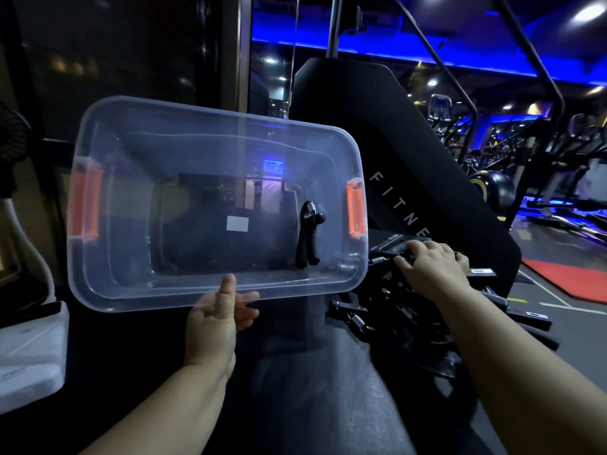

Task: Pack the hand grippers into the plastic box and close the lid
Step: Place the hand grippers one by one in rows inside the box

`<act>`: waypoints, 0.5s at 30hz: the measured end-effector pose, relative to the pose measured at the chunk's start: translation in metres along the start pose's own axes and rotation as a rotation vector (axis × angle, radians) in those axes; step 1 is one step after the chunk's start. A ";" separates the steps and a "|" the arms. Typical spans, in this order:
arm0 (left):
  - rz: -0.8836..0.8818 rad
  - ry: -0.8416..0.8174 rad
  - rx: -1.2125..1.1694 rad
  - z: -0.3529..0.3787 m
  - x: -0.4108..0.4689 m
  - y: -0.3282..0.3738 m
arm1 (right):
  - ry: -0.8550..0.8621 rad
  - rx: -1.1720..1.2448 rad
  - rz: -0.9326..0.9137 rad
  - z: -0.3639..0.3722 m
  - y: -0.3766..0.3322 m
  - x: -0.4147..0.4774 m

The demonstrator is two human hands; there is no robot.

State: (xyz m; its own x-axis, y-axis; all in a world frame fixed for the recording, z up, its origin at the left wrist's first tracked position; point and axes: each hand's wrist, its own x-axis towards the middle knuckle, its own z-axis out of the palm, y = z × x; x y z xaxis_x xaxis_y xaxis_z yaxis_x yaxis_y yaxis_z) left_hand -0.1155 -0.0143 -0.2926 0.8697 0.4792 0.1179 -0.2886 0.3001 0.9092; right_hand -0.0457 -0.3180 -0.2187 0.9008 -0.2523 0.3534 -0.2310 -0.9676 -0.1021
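Observation:
A clear plastic box (108,178) with orange latches on both short ends is tilted up with its opening toward me. My left hand (216,318) grips its near rim from below. One black hand gripper (308,236) with a metal spring lies inside the box near the right end. To the right of the box, several black hand grippers (377,310) lie in a pile on a dark padded bench. My right hand (427,261) rests on top of that pile, fingers curled over a gripper. No lid is in view.
A black machine panel (404,178) with white lettering rises behind the pile. A white object (29,349) sits at the lower left. Gym machines and a black ball (492,188) stand at the right, with a red mat (571,277) on the floor.

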 end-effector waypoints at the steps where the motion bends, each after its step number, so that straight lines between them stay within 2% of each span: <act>1: 0.000 0.001 0.001 0.000 0.000 0.000 | -0.016 -0.016 0.007 0.002 0.000 0.002; 6: 0.006 0.002 0.007 0.000 0.002 -0.001 | -0.023 -0.100 0.042 0.005 -0.008 0.007; 15: 0.009 0.017 0.014 0.000 0.005 -0.004 | 0.050 -0.038 0.057 0.007 -0.012 0.008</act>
State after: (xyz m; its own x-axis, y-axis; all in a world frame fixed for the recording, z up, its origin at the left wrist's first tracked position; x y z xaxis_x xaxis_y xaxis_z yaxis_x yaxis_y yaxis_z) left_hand -0.1100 -0.0132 -0.2960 0.8602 0.4956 0.1200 -0.2909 0.2837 0.9137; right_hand -0.0334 -0.3086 -0.2209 0.8666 -0.3061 0.3941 -0.2957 -0.9512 -0.0884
